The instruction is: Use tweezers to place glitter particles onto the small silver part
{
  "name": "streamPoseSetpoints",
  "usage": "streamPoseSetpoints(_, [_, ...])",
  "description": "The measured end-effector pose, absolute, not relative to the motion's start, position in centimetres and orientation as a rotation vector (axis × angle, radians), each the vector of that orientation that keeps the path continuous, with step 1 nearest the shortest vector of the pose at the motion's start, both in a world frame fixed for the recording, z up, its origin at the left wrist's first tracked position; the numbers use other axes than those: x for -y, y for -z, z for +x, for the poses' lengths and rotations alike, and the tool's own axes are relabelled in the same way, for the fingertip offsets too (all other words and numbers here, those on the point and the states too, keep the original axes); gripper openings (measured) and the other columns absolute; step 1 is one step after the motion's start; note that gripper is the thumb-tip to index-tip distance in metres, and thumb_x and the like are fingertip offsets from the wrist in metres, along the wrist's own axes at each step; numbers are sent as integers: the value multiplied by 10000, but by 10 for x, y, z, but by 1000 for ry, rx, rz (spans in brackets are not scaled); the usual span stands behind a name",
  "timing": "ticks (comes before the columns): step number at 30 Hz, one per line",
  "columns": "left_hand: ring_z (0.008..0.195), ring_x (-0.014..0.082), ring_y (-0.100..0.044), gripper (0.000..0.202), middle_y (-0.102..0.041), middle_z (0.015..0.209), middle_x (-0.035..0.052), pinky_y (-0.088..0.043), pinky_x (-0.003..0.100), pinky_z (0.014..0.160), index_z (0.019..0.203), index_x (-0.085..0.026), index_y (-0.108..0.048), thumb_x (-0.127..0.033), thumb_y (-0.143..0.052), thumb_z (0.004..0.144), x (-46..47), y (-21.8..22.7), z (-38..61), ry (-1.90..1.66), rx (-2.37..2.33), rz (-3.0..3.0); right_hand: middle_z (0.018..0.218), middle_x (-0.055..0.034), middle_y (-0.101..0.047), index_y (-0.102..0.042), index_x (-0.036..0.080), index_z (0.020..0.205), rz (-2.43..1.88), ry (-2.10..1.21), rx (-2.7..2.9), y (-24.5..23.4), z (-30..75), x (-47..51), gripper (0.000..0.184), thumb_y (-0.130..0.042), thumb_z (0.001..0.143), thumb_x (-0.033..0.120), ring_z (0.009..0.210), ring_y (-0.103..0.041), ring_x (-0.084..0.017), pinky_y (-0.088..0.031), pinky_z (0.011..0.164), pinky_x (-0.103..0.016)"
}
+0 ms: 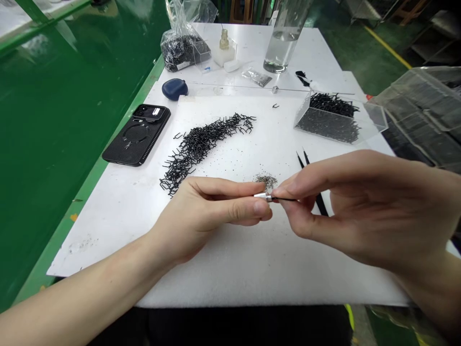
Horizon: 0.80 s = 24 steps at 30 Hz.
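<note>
Pinching a small silver metal tube (262,196) between thumb and fingertips, the left hand (212,216) holds it level above a white foam sheet (252,278), just beside a little pile of grey specks (266,180). The right hand (363,206) closes its fingertips on a thin black strand (286,199) running out of the tube, though the fingers hide the exact contact. Both pieces look light. The tube seems stiff and smooth, so it may slip on bare skin and looks safest held along its barrel. The strand looks fine and easily bent, so a hold close to the tube seems best.

Black tweezers (312,175) lie partly behind the right hand. Beyond them, a loose heap of bent black wire pieces (205,149) spreads across the foam, and a clear acrylic tray (326,127) holds more. A phone in a black case (137,134) lies beside the foam on a white table (252,41), near a blue rounded case (175,89). Past the table, a yellow line (387,45) crosses a green floor (345,53).
</note>
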<state>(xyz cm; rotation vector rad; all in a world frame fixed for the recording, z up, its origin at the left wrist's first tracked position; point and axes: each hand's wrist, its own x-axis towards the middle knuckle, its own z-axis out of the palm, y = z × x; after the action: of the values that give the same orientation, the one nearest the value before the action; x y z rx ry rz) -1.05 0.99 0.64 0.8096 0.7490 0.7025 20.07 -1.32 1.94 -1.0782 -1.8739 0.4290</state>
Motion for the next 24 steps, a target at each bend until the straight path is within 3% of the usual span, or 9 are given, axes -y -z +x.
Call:
streamPoseSetpoints(7, [740,94,-783,157,-821,770,-47,-639,116,717,876,-251,-849,-122,-864,788,-10,-4,-13,-711,-749,855,798,26,-799,-735,202,825,-889,-439,1925,-18,204,6,307,-757,670,-62,580,-685,-107,-543,462,-270])
streamPoseSetpoints(24, [693,85,-767,133,-816,750,-47,-644,131,715,837,-255,-848,-164,-898,754,-10,-6,-11,-713,-775,846,816,42,-787,-726,222,833,-845,-514,1892,-13,205,3,311,-749,696,-57,658,-708,-135,-583,525,-316])
